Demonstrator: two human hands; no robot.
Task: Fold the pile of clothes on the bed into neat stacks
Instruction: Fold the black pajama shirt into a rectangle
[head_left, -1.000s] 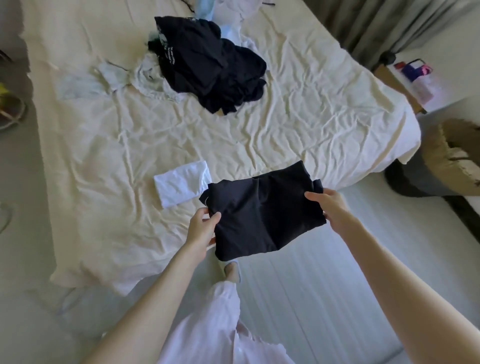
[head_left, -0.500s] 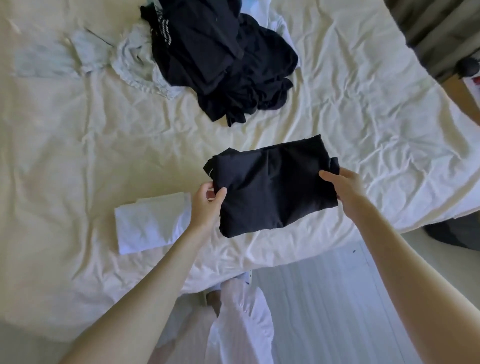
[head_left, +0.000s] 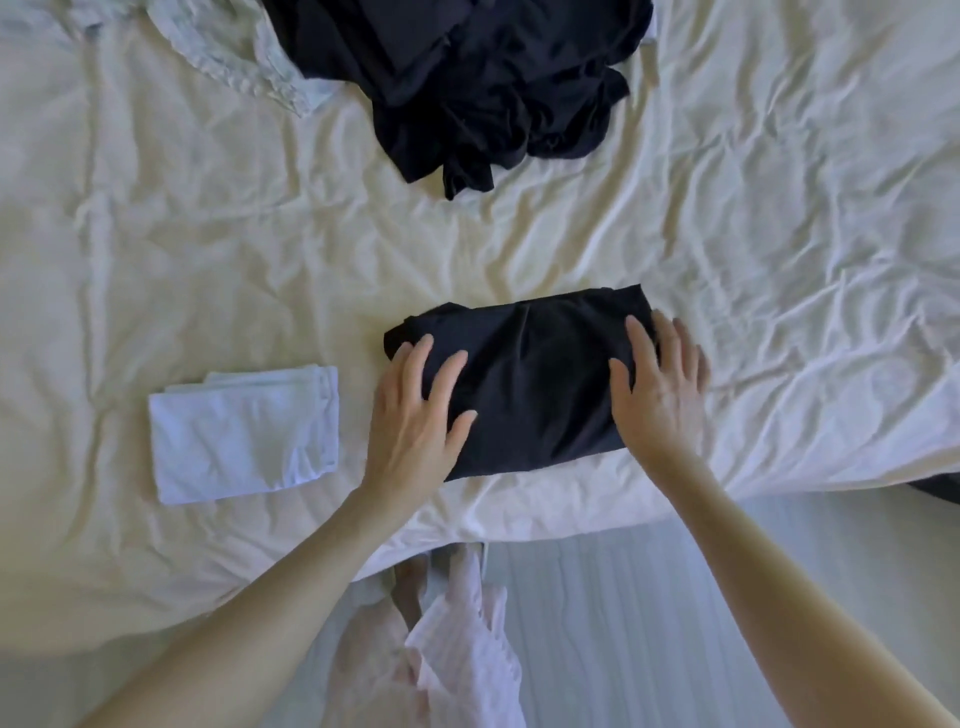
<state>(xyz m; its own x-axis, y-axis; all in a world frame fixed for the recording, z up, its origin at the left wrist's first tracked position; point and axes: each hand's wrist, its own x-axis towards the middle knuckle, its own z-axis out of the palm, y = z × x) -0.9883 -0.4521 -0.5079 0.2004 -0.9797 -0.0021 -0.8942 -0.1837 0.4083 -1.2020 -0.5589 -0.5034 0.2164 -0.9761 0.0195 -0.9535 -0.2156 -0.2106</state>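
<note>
A folded black garment (head_left: 530, 374) lies flat on the bed (head_left: 779, 260) near its front edge. My left hand (head_left: 418, 415) presses on its left end with straight, spread fingers. My right hand (head_left: 660, 395) lies flat on its right end, fingers straight. To the left sits a folded white garment (head_left: 244, 431), apart from the black one. A heap of unfolded black clothes (head_left: 483, 83) lies at the top middle, with a crumpled pale garment (head_left: 244, 57) beside it on the left.
The wrinkled cream sheet covers the whole bed. The bed's front edge runs just below the folded pieces, with pale floor (head_left: 623, 623) beneath. My own leg in white striped fabric (head_left: 462, 660) stands against the bed edge.
The black garment, held up by both hands before, now lies on the bed. Both hands let go of its edges and lie flat on top of it. The view moved closer.
</note>
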